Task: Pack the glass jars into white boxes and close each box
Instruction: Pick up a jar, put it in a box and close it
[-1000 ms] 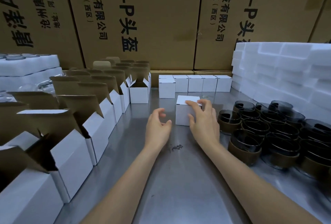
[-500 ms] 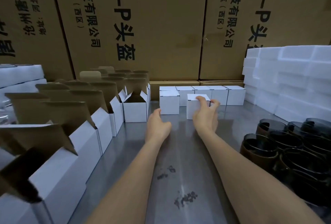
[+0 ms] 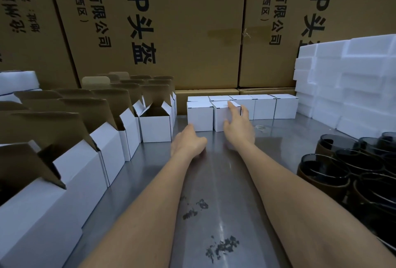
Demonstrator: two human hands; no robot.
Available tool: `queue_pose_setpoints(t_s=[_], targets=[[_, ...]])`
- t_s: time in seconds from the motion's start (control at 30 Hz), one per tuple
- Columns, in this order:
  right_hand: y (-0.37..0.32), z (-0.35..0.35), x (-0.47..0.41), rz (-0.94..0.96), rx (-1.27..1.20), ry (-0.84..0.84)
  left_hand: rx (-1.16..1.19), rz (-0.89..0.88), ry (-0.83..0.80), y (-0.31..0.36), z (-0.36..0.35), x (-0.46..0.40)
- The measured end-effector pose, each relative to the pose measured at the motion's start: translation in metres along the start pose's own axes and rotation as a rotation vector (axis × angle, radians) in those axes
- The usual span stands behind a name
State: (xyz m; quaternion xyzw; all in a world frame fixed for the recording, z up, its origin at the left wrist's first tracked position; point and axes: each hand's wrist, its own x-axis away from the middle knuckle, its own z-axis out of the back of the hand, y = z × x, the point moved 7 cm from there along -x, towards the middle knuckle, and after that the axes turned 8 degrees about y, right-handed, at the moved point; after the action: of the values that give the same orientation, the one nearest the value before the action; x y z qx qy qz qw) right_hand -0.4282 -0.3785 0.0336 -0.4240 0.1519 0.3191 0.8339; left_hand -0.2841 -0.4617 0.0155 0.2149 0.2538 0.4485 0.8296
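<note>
A closed white box (image 3: 220,117) stands on the steel table (image 3: 216,177), pressed against another closed box (image 3: 199,117) on its left. My right hand (image 3: 237,128) grips its front right corner, with fingers over the top edge and the thumb on the front face. My left hand (image 3: 188,143) rests on the table just in front of the boxes, fingers loosely curled and holding nothing. Behind them runs a row of closed white boxes (image 3: 263,107). Several dark glass jars (image 3: 325,167) crowd the right side of the table.
Open white boxes (image 3: 156,126) with raised brown flaps line the left side. White foam blocks (image 3: 347,83) are stacked at the back right. Large printed cardboard cartons (image 3: 171,21) form a wall behind the table.
My right hand has carried the closed box away from me and set it beside another closed box in front of the back row. My left hand followed, empty.
</note>
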Motion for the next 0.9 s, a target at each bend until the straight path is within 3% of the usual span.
queue_pose_setpoints(t_s=[0.6,0.9], targets=[[-0.004,-0.007,0.000,0.074,0.181,-0.011,-0.134,-0.050,0.012,0.004,-0.008,-0.007],[-0.021,0.021,0.031,0.158,0.313,0.091,0.138,-0.074,0.064,0.000,-0.001,0.002]])
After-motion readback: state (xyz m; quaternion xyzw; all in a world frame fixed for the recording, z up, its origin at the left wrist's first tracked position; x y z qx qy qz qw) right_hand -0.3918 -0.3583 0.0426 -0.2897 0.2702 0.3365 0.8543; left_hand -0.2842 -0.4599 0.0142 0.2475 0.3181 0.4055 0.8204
